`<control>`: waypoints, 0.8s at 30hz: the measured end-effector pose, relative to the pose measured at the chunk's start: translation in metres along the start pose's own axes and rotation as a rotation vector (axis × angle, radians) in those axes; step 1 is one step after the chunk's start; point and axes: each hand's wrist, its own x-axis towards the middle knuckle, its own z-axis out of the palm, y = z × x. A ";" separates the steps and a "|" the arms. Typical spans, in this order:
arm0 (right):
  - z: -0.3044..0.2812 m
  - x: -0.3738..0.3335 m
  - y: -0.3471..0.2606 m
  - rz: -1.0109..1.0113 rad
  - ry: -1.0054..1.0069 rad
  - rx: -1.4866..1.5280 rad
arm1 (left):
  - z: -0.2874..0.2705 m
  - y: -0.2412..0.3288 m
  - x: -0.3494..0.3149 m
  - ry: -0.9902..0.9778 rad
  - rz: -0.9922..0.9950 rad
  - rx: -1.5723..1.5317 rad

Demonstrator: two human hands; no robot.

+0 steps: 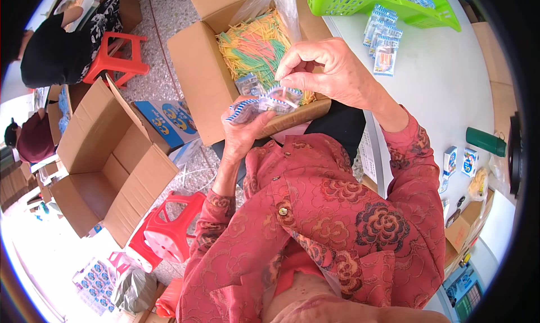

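My left hand (pixel 242 137) grips small clear packets (pixel 243 111) with blue-and-white striped edges, low over the near side of a cardboard box (pixel 194 64). Just above them, my right hand (pixel 334 70) is closed in a pinch, thumb against forefinger. Whatever sits between those fingertips is too small to make out. Thin sticks (pixel 256 47) in yellow, pink and green fill the box, beside a clear plastic liner (pixel 281 8). Another striped packet (pixel 248 84) lies on the sticks, next to my left hand.
To the right, a white table (pixel 427 92) holds striped packets (pixel 385 56), a green basket (pixel 360 1) and a dark green bottle (pixel 485 142). At left stand an open carton (pixel 115 160) and red stools (pixel 174 224). Other people (pixel 53 53) sit farther left.
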 end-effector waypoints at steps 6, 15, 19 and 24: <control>0.004 0.002 -0.004 -0.056 0.019 -0.125 | -0.003 0.002 0.004 -0.022 0.052 0.053; 0.000 -0.002 -0.004 -0.020 0.069 -0.140 | -0.001 0.005 0.008 0.063 0.072 -0.035; 0.006 -0.004 -0.005 -0.173 0.096 -0.141 | 0.005 0.011 0.009 0.057 0.054 -0.039; 0.013 0.008 -0.004 -0.269 0.224 -0.325 | 0.002 0.008 0.010 -0.005 0.075 0.083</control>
